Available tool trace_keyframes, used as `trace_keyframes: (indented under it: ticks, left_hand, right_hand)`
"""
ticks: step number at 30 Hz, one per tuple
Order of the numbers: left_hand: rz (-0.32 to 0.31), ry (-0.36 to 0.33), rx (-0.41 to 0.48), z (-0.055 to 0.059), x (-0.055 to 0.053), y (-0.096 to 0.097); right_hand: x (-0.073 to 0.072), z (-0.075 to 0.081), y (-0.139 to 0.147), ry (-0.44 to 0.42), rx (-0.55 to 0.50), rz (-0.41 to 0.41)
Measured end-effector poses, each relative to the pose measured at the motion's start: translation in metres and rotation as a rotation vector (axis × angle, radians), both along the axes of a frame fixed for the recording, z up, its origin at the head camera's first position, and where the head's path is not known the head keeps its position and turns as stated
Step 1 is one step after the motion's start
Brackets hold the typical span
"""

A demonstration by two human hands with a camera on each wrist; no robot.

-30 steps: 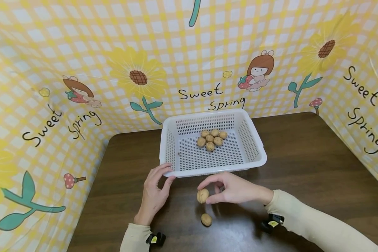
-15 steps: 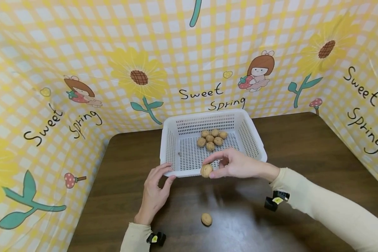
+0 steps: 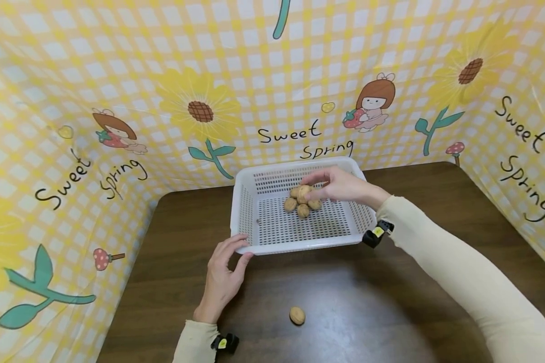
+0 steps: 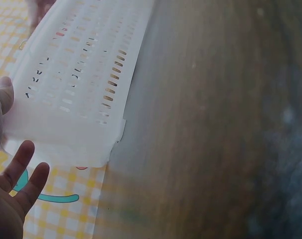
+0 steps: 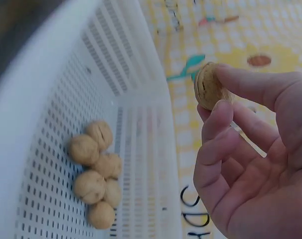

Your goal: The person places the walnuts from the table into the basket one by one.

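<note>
In the head view a white perforated plastic basket [image 3: 295, 248] stands towards the back of the table. My left hand [image 3: 224, 280] holds its near left corner, fingers over the rim and thumb at the front edge. Over the basket, my right hand [image 3: 333, 184] pinches a walnut [image 3: 305, 194] between thumb and fingertips. The right wrist view shows this walnut [image 5: 210, 87] above the basket's rim level. Several walnuts [image 3: 303, 211] lie clustered on the basket floor, partly hidden behind the right hand. One more walnut [image 3: 297, 315] lies on the table in front of the basket.
The dark wood table [image 3: 254, 338] runs up to a yellow checked cloth [image 3: 281, 75] hung around its back and sides. Black cameras are strapped at both wrists, the right one [image 3: 376, 234] close over the basket's near right corner.
The right hand has picked its walnut up from in front of the basket and carried it away from me, over the rim, to above the clustered walnuts. The left hand has stayed put.
</note>
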State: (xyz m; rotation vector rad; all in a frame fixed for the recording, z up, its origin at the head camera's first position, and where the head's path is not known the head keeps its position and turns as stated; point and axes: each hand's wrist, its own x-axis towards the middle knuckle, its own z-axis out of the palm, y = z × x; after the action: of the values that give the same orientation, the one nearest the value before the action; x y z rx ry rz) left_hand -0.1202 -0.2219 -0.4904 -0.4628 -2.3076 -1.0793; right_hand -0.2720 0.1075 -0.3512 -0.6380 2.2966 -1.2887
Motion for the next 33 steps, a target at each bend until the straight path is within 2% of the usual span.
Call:
trace_keyframes:
  ticks: [5, 10, 19, 26, 33]
  left_hand:
    - [0.001, 0.016, 0.000, 0.000, 0.000, 0.001]
    - [0.001, 0.015, 0.002, 0.000, 0.000, 0.000]
    - [-0.003, 0.016, 0.000, 0.000, 0.000, 0.000]
    - [-0.003, 0.018, -0.008, 0.000, -0.001, 0.000]
    - [0.000, 0.014, -0.005, -0.001, -0.001, -0.001]
  right_hand:
    - [-0.019, -0.010, -0.003, -0.050, -0.012, -0.068]
    - [-0.031, -0.025, -0.004, -0.089, -0.033, -0.124]
    - [-0.040, -0.044, -0.007, -0.037, -0.009, -0.158]
    - [-0.048, -0.048, 0.004, -0.062, 0.127, -0.175]
    - [-0.050, -0.048, 0.010, -0.207, 0.291, -0.120]
